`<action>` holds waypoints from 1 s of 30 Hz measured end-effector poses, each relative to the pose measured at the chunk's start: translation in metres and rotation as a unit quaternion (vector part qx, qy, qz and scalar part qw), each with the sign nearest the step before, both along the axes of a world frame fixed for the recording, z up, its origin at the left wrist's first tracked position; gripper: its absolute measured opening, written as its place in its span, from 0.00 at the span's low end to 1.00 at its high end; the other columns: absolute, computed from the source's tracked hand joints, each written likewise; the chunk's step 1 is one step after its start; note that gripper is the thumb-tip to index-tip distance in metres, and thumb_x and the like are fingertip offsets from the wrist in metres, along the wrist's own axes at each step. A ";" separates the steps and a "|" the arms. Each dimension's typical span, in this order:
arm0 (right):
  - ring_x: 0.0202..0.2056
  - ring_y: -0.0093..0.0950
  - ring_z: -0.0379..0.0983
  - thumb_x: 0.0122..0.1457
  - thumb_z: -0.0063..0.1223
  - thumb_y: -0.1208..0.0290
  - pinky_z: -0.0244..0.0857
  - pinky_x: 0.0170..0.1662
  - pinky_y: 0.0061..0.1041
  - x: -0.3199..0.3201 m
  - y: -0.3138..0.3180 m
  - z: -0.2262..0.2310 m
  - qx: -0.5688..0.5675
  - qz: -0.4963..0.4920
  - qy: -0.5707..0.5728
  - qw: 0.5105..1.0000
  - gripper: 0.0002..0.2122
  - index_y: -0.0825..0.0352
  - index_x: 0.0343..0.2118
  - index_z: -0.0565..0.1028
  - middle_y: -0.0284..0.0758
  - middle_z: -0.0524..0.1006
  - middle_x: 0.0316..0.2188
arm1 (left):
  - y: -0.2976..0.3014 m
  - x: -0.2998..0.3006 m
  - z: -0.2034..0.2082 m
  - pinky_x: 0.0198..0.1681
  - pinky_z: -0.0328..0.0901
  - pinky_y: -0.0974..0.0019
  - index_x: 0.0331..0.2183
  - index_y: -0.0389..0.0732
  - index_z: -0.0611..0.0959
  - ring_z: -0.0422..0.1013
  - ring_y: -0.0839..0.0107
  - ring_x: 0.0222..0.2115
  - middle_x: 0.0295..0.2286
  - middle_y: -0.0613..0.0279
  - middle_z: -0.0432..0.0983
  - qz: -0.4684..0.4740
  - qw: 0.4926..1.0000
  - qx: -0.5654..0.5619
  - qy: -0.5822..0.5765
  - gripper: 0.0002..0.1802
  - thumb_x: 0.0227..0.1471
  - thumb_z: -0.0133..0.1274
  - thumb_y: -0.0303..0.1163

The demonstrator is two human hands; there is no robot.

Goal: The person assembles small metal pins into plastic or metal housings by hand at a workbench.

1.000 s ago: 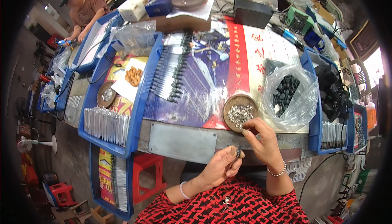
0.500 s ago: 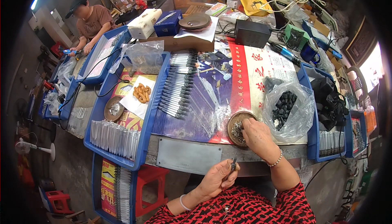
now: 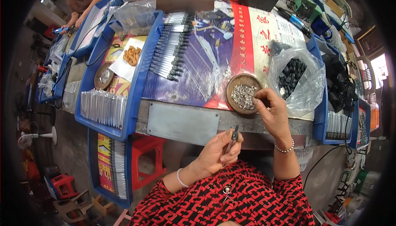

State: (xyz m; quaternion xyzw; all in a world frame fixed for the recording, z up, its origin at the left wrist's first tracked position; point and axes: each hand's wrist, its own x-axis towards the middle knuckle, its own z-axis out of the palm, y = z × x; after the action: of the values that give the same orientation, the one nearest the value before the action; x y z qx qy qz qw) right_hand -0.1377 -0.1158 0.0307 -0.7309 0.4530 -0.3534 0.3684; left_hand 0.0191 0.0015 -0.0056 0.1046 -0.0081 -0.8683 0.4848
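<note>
Bright light comes in through an opening (image 3: 380,70) at the far right, near a chair (image 3: 365,76), while the left side lies dim. A grey floor (image 3: 328,174) spreads beneath the table (image 3: 303,129); a large red stool (image 3: 143,144) stands by it, and a smaller red stool (image 3: 62,180) sits farther left.

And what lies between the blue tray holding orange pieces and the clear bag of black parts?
Head view: a row of slim rods, the printed sheet, then a dish of small metal parts.
</note>
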 end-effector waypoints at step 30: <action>0.32 0.20 0.64 0.52 0.51 0.80 0.60 0.39 0.19 0.008 0.068 -0.017 0.207 0.057 -0.269 0.939 0.04 0.70 0.30 0.68 0.33 0.69 0.33 | -0.004 -0.014 -0.005 0.13 0.50 0.80 0.37 0.42 0.69 0.54 0.83 0.11 0.18 0.68 0.64 0.031 0.991 0.018 -0.127 0.18 0.55 0.43 0.48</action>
State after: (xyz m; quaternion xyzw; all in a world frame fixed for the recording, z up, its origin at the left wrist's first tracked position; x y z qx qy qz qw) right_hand -0.1301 -0.0477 0.0138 -0.5403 0.3578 -0.4139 0.6393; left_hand 0.0049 -0.0027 -0.0108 0.2231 -0.0506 -0.8323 0.5049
